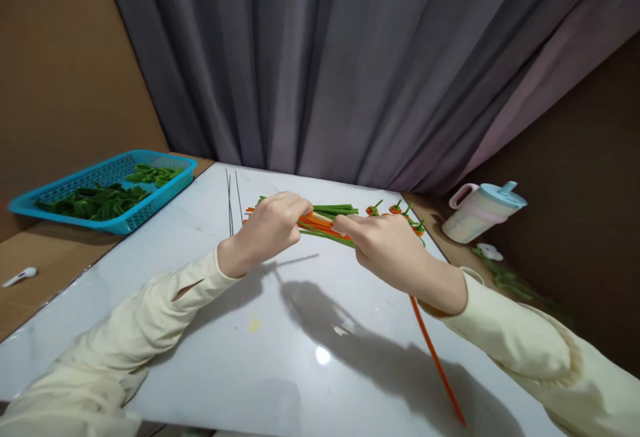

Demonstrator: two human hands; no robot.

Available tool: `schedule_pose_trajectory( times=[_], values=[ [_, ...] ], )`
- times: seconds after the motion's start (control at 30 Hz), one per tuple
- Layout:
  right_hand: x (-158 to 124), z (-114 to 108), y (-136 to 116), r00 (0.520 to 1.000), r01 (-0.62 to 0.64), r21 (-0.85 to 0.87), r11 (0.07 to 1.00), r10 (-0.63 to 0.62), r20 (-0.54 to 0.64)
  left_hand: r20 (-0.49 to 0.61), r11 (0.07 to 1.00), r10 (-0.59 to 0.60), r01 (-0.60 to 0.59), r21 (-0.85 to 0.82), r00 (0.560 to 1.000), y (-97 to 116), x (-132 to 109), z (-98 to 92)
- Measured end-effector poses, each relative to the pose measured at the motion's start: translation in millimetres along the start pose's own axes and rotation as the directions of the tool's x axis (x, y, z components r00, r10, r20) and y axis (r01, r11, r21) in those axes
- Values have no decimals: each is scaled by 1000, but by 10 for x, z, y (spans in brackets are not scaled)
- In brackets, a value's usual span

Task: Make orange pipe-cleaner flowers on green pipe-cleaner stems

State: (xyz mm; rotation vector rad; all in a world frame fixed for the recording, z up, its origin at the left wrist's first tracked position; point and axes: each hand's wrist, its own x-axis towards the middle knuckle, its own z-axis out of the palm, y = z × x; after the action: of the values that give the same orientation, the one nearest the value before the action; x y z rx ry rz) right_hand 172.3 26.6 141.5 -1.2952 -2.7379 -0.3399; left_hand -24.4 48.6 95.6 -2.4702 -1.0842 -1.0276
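Left hand (270, 227) and right hand (385, 247) meet fingertip to fingertip, both pinched closed, forearms converging.

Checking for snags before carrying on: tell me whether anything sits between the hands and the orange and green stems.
Nothing visible does. The left hand and the right hand both grip the orange and green stems directly, one at each side. The thin wires lie off to the left hand's left.
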Motion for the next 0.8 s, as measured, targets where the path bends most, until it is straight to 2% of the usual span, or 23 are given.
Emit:
schedule_pose_trajectory(
  times=[0.1, 0.17, 0.23, 0.33, 0.47, 0.57, 0.67, 0.8],
  values=[
    [30, -131, 81, 999, 1, -63, 998, -5, -54, 76, 966, -77, 93, -240, 994, 33, 37, -148],
    [76, -135, 182, 997, 8, 38, 999, -6, -72, 131, 907, -121, 164, -389, 984, 52, 61, -231],
    [129, -90, 276, 997, 53, 227, 972, -37, -75, 191, 828, -155, 233, -510, 969, 67, 79, -284],
    [194, 11, 332, 994, 99, 508, 856, -64, -86, 268, 680, -152, 297, -670, 951, 70, 90, -297],
    [258, 144, 260, 999, 31, 763, 646, -7, -35, 304, 436, -167, 347, -831, 938, 56, 93, -229],
    [329, 266, 190, 997, -13, 857, 516, 69, -27, 272, 289, -294, 357, -889, 916, 53, 97, -153],
    [430, 420, 129, 996, -37, 924, 380, 87, 4, 253, 203, -394, 352, -914, 884, 56, 100, -65],
    [513, 577, 39, 999, -30, 945, 325, 50, 14, 284, 87, -461, 361, -928, 841, 61, 90, 63]
  ],
)
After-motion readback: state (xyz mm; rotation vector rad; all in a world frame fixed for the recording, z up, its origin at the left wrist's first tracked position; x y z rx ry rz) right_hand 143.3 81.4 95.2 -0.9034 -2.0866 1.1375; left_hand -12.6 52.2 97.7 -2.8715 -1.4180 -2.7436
